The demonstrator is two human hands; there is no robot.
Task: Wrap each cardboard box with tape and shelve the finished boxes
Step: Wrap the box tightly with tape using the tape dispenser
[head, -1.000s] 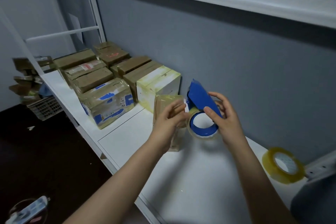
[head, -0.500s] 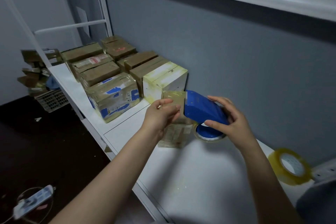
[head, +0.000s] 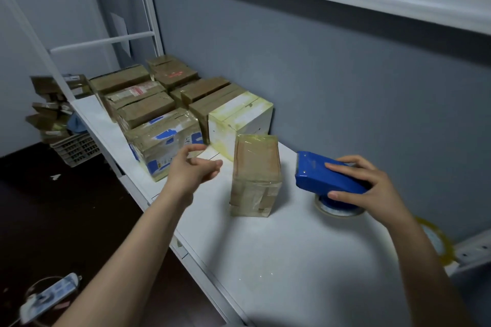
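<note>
Fingers [head: 210, 166] of the left hand [head: 191, 172]: loosely spread and slightly bent, holding nothing, in the air to the left of the upright cardboard box [head: 256, 178] and apart from it. Fingers [head: 342, 167] of the right hand [head: 372, 188]: curled over the top of the blue tape dispenser [head: 316, 172], thumb on its near side, to the right of the same box and not touching it. Upright cardboard box, one: tape-wrapped, standing on end on the white shelf [head: 292, 260], between the two hands. Blue tape dispenser, one: its roll resting on the shelf, toothed edge towards the box. Loose tape roll [head: 446, 244], one: yellowish, at the right end of the shelf, partly hidden behind the right forearm. Stored boxes [head: 146, 109], at least eight: packed side by side at the far left of the shelf, seven brown, one white [head: 239, 117] nearest the upright box. Floor: one plastic crate [head: 77, 148], one power strip [head: 50, 295].
</note>
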